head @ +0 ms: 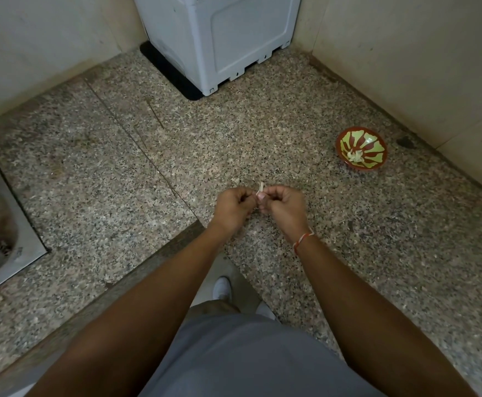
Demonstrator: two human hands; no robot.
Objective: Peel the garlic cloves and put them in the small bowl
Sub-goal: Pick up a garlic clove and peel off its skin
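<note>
Speckled granite table (262, 133) carries a small bowl (373, 163) at right and a white appliance (219, 38) at the back

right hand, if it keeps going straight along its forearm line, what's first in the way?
The right hand, pinching a garlic clove together with the left hand, points up and slightly left. Beyond the clove lies bare granite countertop, then probably the white appliance. The small bowl sits off to the right.

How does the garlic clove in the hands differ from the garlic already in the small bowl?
The garlic clove is pinched between the left hand and right hand above the counter; the garlic in the bowl lies loose at the bottom of the small bowl. The held clove is mostly hidden by fingers; the bowl's garlic is in full view. Both look pale.
</note>
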